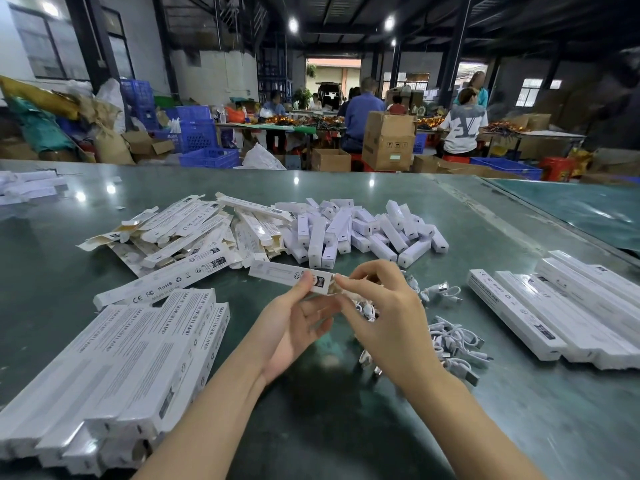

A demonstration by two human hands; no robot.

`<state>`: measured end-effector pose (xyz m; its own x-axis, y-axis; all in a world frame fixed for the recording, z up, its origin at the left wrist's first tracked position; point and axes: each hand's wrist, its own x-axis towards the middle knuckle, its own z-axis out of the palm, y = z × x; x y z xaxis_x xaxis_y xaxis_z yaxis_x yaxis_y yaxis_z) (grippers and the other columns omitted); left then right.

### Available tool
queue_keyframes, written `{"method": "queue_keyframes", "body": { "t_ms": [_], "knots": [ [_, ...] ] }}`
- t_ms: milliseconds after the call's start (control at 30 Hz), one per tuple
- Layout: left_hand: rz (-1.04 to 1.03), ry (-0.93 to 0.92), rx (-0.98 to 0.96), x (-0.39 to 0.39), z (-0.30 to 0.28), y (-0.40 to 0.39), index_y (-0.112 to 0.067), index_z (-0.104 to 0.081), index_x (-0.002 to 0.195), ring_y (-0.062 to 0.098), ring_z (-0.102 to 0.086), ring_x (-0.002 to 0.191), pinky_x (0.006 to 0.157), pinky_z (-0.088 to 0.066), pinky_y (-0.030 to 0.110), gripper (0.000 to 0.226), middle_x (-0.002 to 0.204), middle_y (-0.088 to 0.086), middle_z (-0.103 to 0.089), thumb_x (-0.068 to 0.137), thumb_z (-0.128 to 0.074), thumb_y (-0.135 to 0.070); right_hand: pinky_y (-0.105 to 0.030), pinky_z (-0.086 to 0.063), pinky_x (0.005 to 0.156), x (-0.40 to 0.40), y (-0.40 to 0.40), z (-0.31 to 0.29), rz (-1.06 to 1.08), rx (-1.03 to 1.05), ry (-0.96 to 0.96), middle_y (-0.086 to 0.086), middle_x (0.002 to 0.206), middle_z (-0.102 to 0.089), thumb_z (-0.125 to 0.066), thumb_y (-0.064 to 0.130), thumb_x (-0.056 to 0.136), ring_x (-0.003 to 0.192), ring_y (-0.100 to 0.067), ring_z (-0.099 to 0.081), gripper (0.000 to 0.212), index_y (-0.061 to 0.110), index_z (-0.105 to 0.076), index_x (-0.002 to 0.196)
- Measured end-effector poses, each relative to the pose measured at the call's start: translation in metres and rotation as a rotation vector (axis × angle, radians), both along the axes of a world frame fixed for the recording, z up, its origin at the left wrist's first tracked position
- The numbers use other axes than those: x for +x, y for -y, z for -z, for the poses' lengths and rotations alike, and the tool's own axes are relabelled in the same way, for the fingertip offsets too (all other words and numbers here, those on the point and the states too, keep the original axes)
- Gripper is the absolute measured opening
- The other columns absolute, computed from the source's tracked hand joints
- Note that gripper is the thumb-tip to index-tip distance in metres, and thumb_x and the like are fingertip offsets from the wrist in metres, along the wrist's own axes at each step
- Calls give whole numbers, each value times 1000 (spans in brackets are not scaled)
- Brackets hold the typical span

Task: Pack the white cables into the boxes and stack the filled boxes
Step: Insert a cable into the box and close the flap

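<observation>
While the left hand [294, 323] is pinching the near end of a long white box [289, 276] above the green table [346, 427], the right hand [384, 306] is closing its fingertips at the open flap. White cables [450, 341] are lying under the right hand, filled boxes [114, 368] stacked at left.

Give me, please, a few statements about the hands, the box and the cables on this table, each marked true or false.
1. The left hand holds a long white box. True.
2. The right hand is at the box's open end. True.
3. The loose white cables lie to the left of both hands. False: they lie on the right.
4. The table is red. False: it is dark green.
</observation>
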<state>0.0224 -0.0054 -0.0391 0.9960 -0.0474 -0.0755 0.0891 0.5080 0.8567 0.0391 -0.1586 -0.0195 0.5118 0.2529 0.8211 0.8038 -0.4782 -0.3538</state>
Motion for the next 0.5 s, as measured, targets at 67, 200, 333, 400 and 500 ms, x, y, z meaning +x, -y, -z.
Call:
{"method": "queue_keyframes", "body": {
  "t_ms": [67,200,333,400,500],
  "knots": [
    [20,-2,29,0,0,2,-20,-81,87,11,-71,84,83,-43,31,40,97,7,-76,86,-53,-48,-27,-47,64,4,2,1,-13,82,-5,0,85,-64,-75,13,77,82,-15,-54,11,13,-79,87],
    [43,-2,77,-1,0,3,-25,-81,90,10,-71,93,83,-42,31,41,103,6,-75,88,-49,-50,-21,-44,74,4,1,2,-60,209,-90,3,83,-64,-81,10,73,85,-18,-54,10,16,-79,81],
    [20,9,105,-1,-1,3,-17,-74,108,14,-70,101,83,-45,30,46,116,12,-72,84,-53,-51,-22,-44,71,2,-2,1,-159,383,-347,-1,86,-62,-82,6,72,78,-10,-58,19,23,-76,76],
    [7,22,123,0,0,3,-10,-64,121,16,-69,106,85,-45,30,56,120,14,-70,85,-53,-52,-18,-41,67,1,-3,1,-147,381,-367,-1,82,-62,-82,3,71,73,-9,-56,17,18,-73,72],
    [-21,30,148,0,-1,3,-2,-54,133,20,-67,112,87,-44,32,67,121,14,-69,87,-51,-50,-17,-41,68,1,-4,0,-107,312,-337,1,79,-61,-81,3,73,75,-8,-54,13,13,-72,72]
  ]
}}
